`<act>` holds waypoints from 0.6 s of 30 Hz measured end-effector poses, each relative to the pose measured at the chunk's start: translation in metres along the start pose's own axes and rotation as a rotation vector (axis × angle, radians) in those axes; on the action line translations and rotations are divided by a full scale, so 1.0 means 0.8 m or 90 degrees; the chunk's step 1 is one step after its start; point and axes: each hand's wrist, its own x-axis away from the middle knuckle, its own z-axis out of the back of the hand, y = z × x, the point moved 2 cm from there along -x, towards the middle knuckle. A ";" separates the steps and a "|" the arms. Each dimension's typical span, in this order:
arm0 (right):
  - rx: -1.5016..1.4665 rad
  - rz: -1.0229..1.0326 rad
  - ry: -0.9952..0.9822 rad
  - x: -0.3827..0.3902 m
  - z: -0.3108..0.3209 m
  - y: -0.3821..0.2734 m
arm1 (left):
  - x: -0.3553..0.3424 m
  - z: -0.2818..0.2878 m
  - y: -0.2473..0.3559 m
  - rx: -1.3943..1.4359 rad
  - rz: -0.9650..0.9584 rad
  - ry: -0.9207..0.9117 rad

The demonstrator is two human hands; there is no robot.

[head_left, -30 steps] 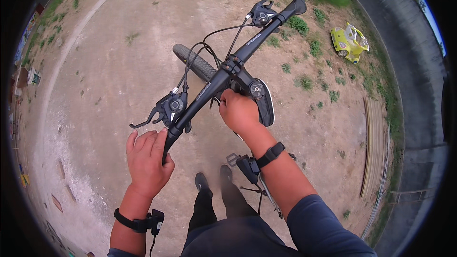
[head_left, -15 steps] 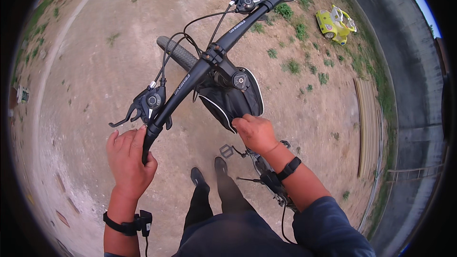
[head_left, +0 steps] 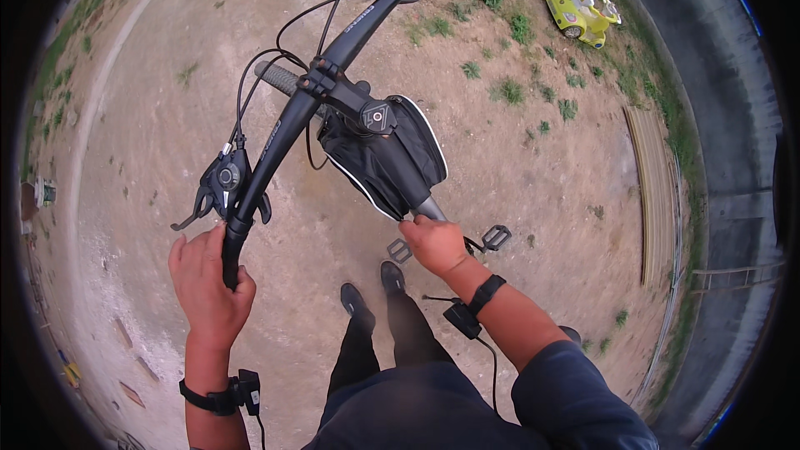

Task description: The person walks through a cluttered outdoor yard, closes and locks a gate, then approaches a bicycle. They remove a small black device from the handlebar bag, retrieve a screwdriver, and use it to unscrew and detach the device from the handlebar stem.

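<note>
A bicycle's black handlebar (head_left: 275, 137) runs slantwise across the head view, from near left to far right. Its left grip sits in my left hand (head_left: 206, 283), whose fingers curl over it just behind the brake lever (head_left: 190, 212). A black frame bag (head_left: 387, 158) with white piping hangs at the frame's top tube, behind the stem (head_left: 375, 117). My right hand (head_left: 435, 246) is closed at the bag's rear lower corner, where the white edging runs into the fingers. The fingertips hide exactly which part they pinch. A bit of silver tube (head_left: 428, 208) shows beside them.
The front tyre (head_left: 279, 77) points to the far left. Below my right hand are pedals (head_left: 496, 237), close to my shoes (head_left: 354, 298). Dirt ground with weed tufts surrounds the bike. A yellow-green toy car (head_left: 581, 17), stacked boards (head_left: 650, 192) and a grey wall (head_left: 725, 117) lie to the right.
The handlebar and bag have shifted left and up in the view. My right hand stays at the bag's rear corner, slightly lower, and the silver tube now shows behind the bag. My left hand keeps its hold.
</note>
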 end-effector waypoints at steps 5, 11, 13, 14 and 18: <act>-0.154 -0.089 0.036 -0.025 0.033 -0.028 | 0.002 0.000 0.006 -0.010 0.025 -0.011; -0.203 -0.180 0.108 -0.039 0.033 -0.072 | 0.002 -0.004 0.015 -0.016 0.031 -0.003; -0.238 -0.180 0.081 -0.041 0.032 -0.081 | 0.005 -0.004 0.015 -0.016 0.032 -0.001; -0.273 -0.174 0.054 -0.042 0.033 -0.084 | 0.006 -0.004 0.016 -0.017 0.030 0.001; -0.324 -0.179 0.019 -0.054 0.037 -0.097 | 0.010 -0.005 0.013 -0.021 0.028 0.003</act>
